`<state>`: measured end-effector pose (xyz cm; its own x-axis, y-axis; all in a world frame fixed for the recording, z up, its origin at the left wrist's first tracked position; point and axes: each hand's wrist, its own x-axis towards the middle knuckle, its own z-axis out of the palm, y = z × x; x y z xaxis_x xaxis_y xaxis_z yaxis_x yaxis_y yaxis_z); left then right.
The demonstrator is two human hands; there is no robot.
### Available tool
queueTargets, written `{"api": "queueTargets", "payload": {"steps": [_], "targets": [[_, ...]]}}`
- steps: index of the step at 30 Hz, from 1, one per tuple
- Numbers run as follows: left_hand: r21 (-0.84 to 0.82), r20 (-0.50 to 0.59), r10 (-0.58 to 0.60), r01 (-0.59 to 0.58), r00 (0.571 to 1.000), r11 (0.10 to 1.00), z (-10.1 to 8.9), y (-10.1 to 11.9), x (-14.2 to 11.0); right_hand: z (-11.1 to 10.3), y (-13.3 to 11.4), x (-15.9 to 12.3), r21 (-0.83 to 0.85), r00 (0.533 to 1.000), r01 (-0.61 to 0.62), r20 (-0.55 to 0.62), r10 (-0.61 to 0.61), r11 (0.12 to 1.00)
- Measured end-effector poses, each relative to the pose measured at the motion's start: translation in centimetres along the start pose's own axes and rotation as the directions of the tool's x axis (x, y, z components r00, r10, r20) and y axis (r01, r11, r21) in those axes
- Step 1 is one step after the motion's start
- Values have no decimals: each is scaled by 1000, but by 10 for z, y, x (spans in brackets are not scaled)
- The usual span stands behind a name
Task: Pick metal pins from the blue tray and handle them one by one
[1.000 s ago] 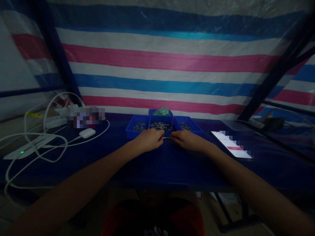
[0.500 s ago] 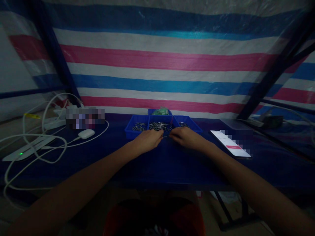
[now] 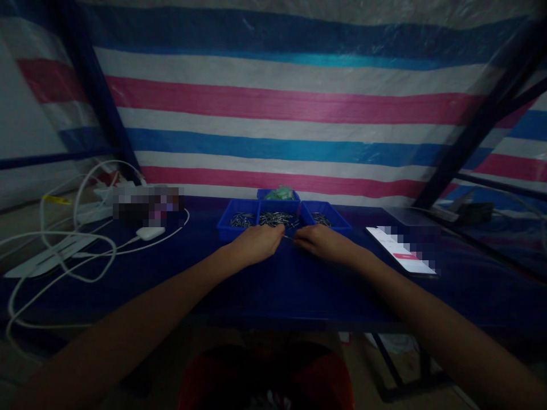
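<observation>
My left hand (image 3: pixel 258 245) is closed in a pinch just in front of the blue bins. Facing it, my right hand (image 3: pixel 322 242) is closed too, its fingertips a short gap away. A thin, pale metal-looking rod (image 3: pixel 288 237) spans that gap, gripped from both sides; its ends are hidden in the fingers. Right behind the hands stand a left blue bin (image 3: pixel 224 224), a middle blue bin and a right blue bin (image 3: pixel 342 223). Small shiny metal pieces (image 3: pixel 276 218) lie heaped in the middle one, with more in the side bins. Their exact kind is too small to tell.
A green plastic bag (image 3: pixel 280 194) fills another blue bin at the back. A lit phone (image 3: pixel 399 250) lies on the blue table (image 3: pixel 277 290) at right. White cables (image 3: pixel 113 253), a white charging case (image 3: pixel 150 233) and a blurred-out item are at left. A striped sheet (image 3: pixel 273 108) hangs behind.
The thin rod between my hands has tilted slightly, its right end now lower. Both hands remain nearly in place; the right bin's pieces show a little more.
</observation>
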<state>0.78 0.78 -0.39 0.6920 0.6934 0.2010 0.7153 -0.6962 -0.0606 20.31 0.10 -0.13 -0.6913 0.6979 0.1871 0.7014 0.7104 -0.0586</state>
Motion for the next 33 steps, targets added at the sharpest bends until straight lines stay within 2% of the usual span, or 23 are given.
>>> {"api": "queueTargets", "payload": {"steps": [3, 7, 10, 14, 19, 33], "targets": [[-9, -54, 46, -47, 997, 999, -3, 3, 1, 2, -4, 0, 60, 998, 39, 36, -42, 997], [-28, -77, 79, -81, 994, 996, -6, 4, 1, 2, -7, 0, 82, 998, 36, 41, -39, 996], [-12, -58, 63, -64, 996, 998, -6, 3, 1, 0, -3, -1, 51, 999, 18, 30, -20, 999], [-11, 21, 32, -32, 999, 999, 0, -1, 1, -6, 1, -3, -5, 1000, -19, 1, 19, 1000], [-54, 90, 73, -69, 993, 996, 7, -4, 2, -13, -1, -4, 29, 1000, 9, -10, -9, 1000], [-43, 70, 82, -79, 994, 996, 1, -4, 0, -9, 4, -4, 69, 1000, -27, -9, 27, 997]]}}
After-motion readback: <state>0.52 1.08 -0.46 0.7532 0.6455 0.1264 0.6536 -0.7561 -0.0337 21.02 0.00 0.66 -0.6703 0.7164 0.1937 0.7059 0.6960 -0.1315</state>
